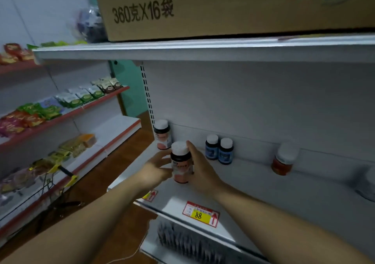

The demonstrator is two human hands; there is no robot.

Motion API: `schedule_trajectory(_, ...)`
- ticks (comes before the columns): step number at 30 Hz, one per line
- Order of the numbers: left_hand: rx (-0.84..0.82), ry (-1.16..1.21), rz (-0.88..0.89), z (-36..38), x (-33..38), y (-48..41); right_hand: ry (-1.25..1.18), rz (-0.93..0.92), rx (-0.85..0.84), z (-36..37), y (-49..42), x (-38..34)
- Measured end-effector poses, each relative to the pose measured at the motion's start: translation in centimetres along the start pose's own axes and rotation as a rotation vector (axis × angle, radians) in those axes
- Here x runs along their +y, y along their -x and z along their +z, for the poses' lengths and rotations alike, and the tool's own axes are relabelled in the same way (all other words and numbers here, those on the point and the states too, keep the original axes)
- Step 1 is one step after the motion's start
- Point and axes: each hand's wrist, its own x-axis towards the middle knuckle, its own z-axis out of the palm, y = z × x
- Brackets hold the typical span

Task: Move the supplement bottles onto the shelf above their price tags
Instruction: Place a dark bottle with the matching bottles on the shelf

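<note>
A dark supplement bottle with a pink label and white cap (181, 165) stands on the white shelf (263, 184), held between both hands. My left hand (155, 169) touches its left side with curled fingers. My right hand (199, 167) wraps around its right side. A matching pink-label bottle (162, 134) stands behind it at the shelf's left end. Two blue-label bottles (219, 149) stand side by side near the back wall. An orange-label bottle (284, 159) stands farther right. A yellow and red price tag reading 88 (202, 214) hangs on the shelf's front edge, with another tag (150, 195) to its left.
A large cardboard box (223, 8) sits on the upper shelf (203, 49). Shelves of snack packets (60, 105) fill the left wall. A grey blurred object (367, 184) lies at the shelf's far right. A dark ribbed item (186, 243) shows on the level below.
</note>
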Motion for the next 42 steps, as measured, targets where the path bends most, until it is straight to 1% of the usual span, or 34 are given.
schedule_trajectory(3, -0.099, -0.044, 0.011, -1.7, -1.1, -2.6, 0.035, 0.045, 0.054, 1.8, -1.6, 1.3)
schedule_trajectory(7, -0.231, -0.120, 0.033, -4.3, -2.1, -5.7, -0.022, 0.173, 0.202, 4.6, -3.7, 1.5)
schedule_trajectory(9, -0.283, -0.142, 0.034, -5.2, -2.2, -6.6, -0.001, 0.237, 0.263, 5.8, -4.6, 1.5)
schedule_trajectory(11, -0.317, -0.141, 0.045, -6.1, -2.3, -7.6, 0.037, 0.273, 0.315, 6.8, -5.5, 1.4)
schedule_trajectory(15, -0.327, -0.068, 0.057, -6.9, -2.4, -9.0, 0.056, 0.296, 0.382, 7.6, -7.4, 1.4)
schedule_trajectory(18, -0.327, -0.047, 0.038, -7.0, -2.4, -10.0, 0.087, 0.312, 0.380, 7.4, -9.0, 2.0)
schedule_trajectory(21, -0.319, -0.058, 0.040, -6.9, -2.1, -11.1, 0.027, 0.332, 0.396, 7.0, -10.4, 2.6)
schedule_trajectory(27, -0.271, -0.113, 0.028, -6.3, -1.8, -12.9, 0.064, 0.238, 0.407, 6.3, -12.6, 3.2)
schedule_trajectory(29, -0.263, -0.147, 0.030, -6.3, -1.4, -13.0, -0.003, 0.279, 0.354, 5.9, -13.0, 2.8)
schedule_trajectory(32, -0.294, -0.197, 0.038, -6.7, -1.0, -12.7, 0.039, 0.305, 0.321, 5.5, -13.1, 2.1)
schedule_trajectory(36, -0.300, -0.204, 0.074, -8.0, 0.2, -11.7, 0.150, 0.337, 0.251, 4.2, -11.0, -0.1)
schedule_trajectory(39, -0.389, -0.291, 0.167, -8.0, 1.4, -10.8, 0.279, 0.428, 0.249, 2.7, -7.1, -1.7)
schedule_trajectory(42, -0.499, -0.375, 0.244, -5.7, 2.8, -8.9, 0.337, 0.488, 0.305, 0.9, -2.4, -4.0)
